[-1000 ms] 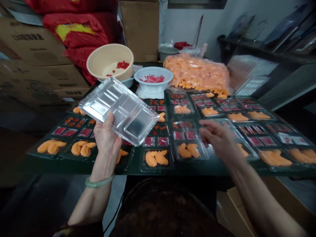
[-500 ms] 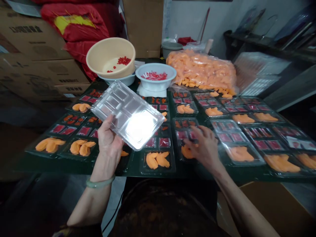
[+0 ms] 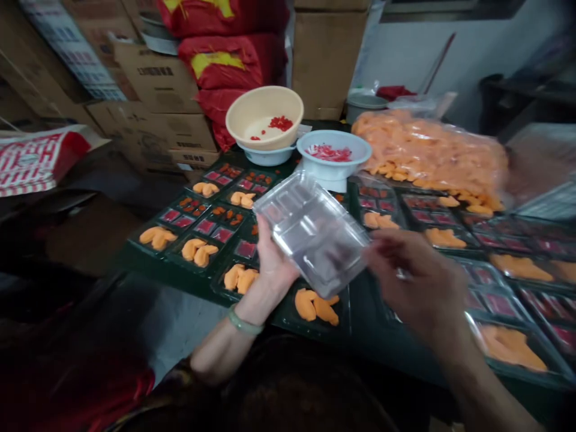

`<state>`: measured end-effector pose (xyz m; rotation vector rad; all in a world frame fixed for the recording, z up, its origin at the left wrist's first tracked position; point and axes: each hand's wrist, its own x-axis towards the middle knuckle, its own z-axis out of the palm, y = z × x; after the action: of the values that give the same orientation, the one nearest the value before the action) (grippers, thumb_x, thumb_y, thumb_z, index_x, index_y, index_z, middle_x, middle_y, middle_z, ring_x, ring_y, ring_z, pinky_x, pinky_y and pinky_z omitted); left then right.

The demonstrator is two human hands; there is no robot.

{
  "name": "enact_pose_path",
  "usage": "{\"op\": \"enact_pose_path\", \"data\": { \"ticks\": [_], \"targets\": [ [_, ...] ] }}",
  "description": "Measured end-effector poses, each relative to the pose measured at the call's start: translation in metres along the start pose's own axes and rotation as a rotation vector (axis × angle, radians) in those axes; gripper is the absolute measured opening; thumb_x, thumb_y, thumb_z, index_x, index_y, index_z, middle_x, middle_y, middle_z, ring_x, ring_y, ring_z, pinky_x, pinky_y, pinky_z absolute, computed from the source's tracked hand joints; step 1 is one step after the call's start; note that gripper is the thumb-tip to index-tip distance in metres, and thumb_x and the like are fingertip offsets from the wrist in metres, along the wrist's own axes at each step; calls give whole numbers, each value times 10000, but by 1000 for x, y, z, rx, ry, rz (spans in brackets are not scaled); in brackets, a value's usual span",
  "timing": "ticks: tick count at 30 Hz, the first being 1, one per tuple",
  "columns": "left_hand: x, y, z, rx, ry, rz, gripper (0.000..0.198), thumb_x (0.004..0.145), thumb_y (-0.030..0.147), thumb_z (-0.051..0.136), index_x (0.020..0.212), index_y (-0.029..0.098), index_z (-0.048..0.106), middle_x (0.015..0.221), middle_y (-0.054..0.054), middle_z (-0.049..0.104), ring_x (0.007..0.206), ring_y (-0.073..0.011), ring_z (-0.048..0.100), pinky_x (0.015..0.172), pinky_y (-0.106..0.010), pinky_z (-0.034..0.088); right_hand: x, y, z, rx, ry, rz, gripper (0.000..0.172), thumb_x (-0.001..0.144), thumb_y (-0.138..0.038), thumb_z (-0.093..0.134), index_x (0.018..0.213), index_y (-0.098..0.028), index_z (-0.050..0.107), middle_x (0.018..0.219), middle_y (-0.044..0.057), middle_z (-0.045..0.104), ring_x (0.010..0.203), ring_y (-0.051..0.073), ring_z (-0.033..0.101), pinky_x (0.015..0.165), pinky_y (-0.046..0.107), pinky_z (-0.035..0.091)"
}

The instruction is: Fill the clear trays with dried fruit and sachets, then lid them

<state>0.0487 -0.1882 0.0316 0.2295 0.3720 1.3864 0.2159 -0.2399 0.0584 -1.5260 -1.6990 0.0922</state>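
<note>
My left hand [image 3: 276,264], with a pale green bangle on its wrist, grips a clear plastic lid [image 3: 315,231] from below by its left side. Moulded compartments show in the lid, which is tilted above the table; whether it is one or several stacked is unclear. At its right corner, my right hand [image 3: 411,279] has its fingers curled against the edge, blurred by motion. Under the lid sits a black tray [image 3: 344,312] with orange wing-shaped pieces [image 3: 316,306]. To the left stand several similar trays holding orange pieces [image 3: 197,252], red packets [image 3: 222,234] and small reddish-brown pieces.
Behind the trays are a cream basin [image 3: 243,117] with red bits and a pale blue basin [image 3: 315,141] with red packets. A big clear bag [image 3: 432,150] of orange pieces lies at the back right. Cardboard boxes [image 3: 157,84] and red sacks [image 3: 238,66] are stacked behind.
The view has swung left. My right hand has left the tray at the right and come up to the lid's right corner. My left hand still holds the lid.
</note>
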Motion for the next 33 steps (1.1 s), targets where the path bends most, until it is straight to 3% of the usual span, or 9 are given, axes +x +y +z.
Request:
{"op": "enact_pose_path", "data": {
  "ticks": [2,4,7,11,16,33],
  "targets": [
    [-5,-5,4,-5,39,-6,636,769,689,360,932,145,645,891,-99,679,966,-286,600,864,-409,468,15,-33,17,135,-344,-78,173,751,-342,625,799,-181,583,629,-9,580,519,105,511,485,215,388],
    [-11,-8,7,7,92,-43,651,788,684,313,909,138,647,864,-102,676,966,-277,599,853,-382,471,29,-49,37,147,-573,-92,216,693,-313,669,622,-176,519,521,-40,511,472,88,460,435,198,328],
    [-15,-6,6,21,85,-66,635,824,647,274,900,137,644,883,-100,674,970,-270,600,836,-375,473,46,-48,53,213,-780,33,272,674,-300,663,554,-174,454,455,-64,446,400,67,413,372,180,283],
    [-13,1,-2,42,-16,-136,678,817,667,240,923,132,644,890,-115,674,949,-290,607,798,-405,482,58,-40,51,400,-998,214,229,718,-302,615,598,-173,469,436,-76,461,330,57,412,318,158,297],
    [-10,5,-6,53,-106,-184,770,799,698,157,1020,136,634,892,-128,674,879,-294,626,738,-405,496,62,-42,51,475,-1048,233,240,737,-321,608,602,-164,487,426,-65,491,310,50,423,301,139,288],
    [-9,8,-9,66,-120,-237,823,772,728,153,1047,118,632,901,-145,673,860,-300,631,738,-418,499,66,-34,61,524,-1086,236,251,723,-353,627,611,-163,506,437,-62,497,315,49,417,302,150,295]
  ]
}}
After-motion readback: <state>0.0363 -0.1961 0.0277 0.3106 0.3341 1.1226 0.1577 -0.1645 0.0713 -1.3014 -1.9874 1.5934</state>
